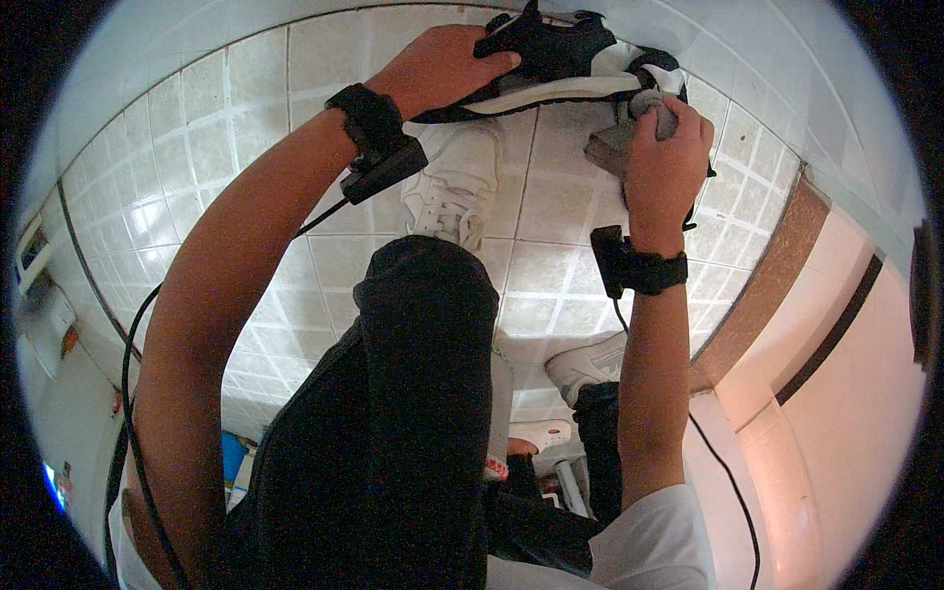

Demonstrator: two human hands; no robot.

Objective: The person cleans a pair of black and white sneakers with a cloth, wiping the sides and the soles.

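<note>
At the top of the head view, a black-and-white shoe (553, 88) stands on the tiled floor by the wall. My left hand (461, 63) has its fingers on the shoe's black upper, with the thumb on the near side. Grey, crumpled cloth, perhaps a sock (612, 147), is pinched in my right hand (667, 144), beside the right end of this shoe. More black-and-white footwear lies partly behind the right hand; its shape is mostly hidden. Both wrists carry black straps with small cabled devices.
My white sneaker (450, 188) is on the tiles (560, 192) below the left hand, and the other sneaker (586, 369) stands lower right. A brown door sill (774, 258) lies at the right. Another person's foot in a white slipper (542, 435) shows lower down. Black cables hang beside both arms.
</note>
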